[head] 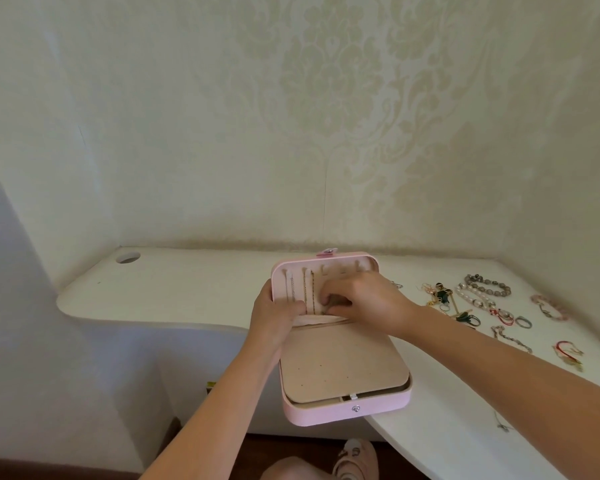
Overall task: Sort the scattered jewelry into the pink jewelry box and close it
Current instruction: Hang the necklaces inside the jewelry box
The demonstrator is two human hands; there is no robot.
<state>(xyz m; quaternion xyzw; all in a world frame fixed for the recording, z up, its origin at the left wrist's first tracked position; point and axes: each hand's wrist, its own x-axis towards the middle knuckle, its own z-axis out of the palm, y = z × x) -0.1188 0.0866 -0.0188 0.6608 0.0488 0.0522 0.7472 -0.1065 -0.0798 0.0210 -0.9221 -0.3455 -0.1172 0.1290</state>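
Observation:
The pink jewelry box [347, 408] lies open on the white desk, its lid [326, 263] upright at the back. Three thin chains [305, 289] hang on hooks inside the lid. My left hand [274, 315] grips the lid's left lower edge, thumb on the lining. My right hand [368, 303] has its fingers curled against the lid's lower pocket, pinching something small that I cannot make out. Scattered jewelry lies to the right: a grey bead bracelet [487, 285], a pearl bracelet [475, 299], a pink bracelet [549, 308], a silver chain [511, 339].
A beige perforated insert [336, 362] covers the box's base. The box's front overhangs the curved desk edge [413, 441]. A cable hole [128, 257] sits at the desk's back left. Red cord bracelets [568, 353], rings and earrings [440, 296] lie at the right. A small pendant [502, 424] rests near the front.

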